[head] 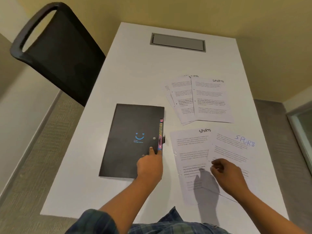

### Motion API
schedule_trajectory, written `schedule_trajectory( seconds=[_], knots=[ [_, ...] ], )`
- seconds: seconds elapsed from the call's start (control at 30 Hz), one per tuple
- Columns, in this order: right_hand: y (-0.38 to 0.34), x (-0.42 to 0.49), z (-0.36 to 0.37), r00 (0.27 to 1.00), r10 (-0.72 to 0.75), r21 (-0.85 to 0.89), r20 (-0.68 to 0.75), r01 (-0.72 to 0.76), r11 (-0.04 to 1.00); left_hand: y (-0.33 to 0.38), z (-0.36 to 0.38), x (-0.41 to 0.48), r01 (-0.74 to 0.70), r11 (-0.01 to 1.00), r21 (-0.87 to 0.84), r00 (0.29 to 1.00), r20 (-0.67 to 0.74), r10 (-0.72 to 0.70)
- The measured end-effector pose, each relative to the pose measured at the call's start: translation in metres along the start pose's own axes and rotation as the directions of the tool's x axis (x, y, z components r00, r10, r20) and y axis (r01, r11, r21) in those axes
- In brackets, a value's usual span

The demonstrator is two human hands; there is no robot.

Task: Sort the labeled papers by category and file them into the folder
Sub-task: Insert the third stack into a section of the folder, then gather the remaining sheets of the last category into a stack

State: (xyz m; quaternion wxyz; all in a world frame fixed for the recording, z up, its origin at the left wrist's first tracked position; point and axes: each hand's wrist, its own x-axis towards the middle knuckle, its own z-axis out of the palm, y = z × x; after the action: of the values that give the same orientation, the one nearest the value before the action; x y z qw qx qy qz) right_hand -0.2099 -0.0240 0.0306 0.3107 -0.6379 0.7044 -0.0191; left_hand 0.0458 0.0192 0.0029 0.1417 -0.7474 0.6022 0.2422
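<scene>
1. Nearest the camera a plaid shirt (152, 223) showed at the bottom edge, with both forearms reaching out over the white surface (87, 166).
2. The right hand (228, 174) hovered over the near papers (190, 159). Its grip was loosely curled, fingertips close together at the lower edge of the top sheet. I could not tell whether it had pinched the sheet or only touched it. The hand seemed placed to lift that sheet.
3. Those two near sheets overlapped, both headed "SPORTS". The right one (236, 149), lettered in blue, lay tilted on the other. Being one category, they probably lay together as a sorted pile.
4. The left hand (148, 166) rested on the folder (131, 141). Its grip was not closed on anything, and a finger was extended to the right edge near the coloured tabs (160, 135). It probably steadied the folder or sought the edge to open it.
5. The black folder lay closed and flat, just left of the papers.
6. Farther off, a fanned stack (202, 98) lay apart; the headings that could be read said "SPORTS".
7. Beyond were a grey hatch (178, 42) and, left, a black chair (59, 53).
</scene>
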Motion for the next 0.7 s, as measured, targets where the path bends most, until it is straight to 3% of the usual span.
schedule_trajectory(
  seconds=[0.3, 0.4, 0.5, 0.57, 0.63, 0.7],
  knots=[
    [0.069, -0.015, -0.008, 0.988, 0.149, -0.041, -0.038, -0.151, 0.988, 0.002, 0.057, 0.004, 0.01, 0.997, -0.08, 0.999, 0.035, -0.008],
    [0.084, -0.011, -0.009, 0.995, 0.099, -0.068, -0.013, -0.099, 0.993, -0.001, 0.058, 0.007, 0.019, 0.998, -0.065, 1.0, 0.014, -0.018],
    [0.098, 0.001, -0.015, 0.999, -0.015, -0.319, 0.029, 0.023, 0.948, 0.002, 0.058, 0.009, 0.045, 0.997, -0.058, 0.999, 0.026, -0.043],
    [0.11, 0.012, -0.016, 0.991, -0.126, -0.491, 0.053, 0.136, 0.86, 0.006, 0.056, 0.009, 0.068, 0.996, -0.051, 0.997, 0.036, -0.066],
    [0.122, 0.017, -0.011, 0.98, -0.109, -0.515, 0.169, 0.182, 0.838, 0.01, 0.055, 0.011, 0.097, 0.994, -0.043, 0.995, 0.038, -0.096],
    [0.14, 0.024, -0.002, 0.971, -0.041, -0.426, 0.236, 0.141, 0.893, 0.016, 0.054, 0.012, 0.137, 0.99, -0.025, 0.99, 0.035, -0.136]
  ],
)
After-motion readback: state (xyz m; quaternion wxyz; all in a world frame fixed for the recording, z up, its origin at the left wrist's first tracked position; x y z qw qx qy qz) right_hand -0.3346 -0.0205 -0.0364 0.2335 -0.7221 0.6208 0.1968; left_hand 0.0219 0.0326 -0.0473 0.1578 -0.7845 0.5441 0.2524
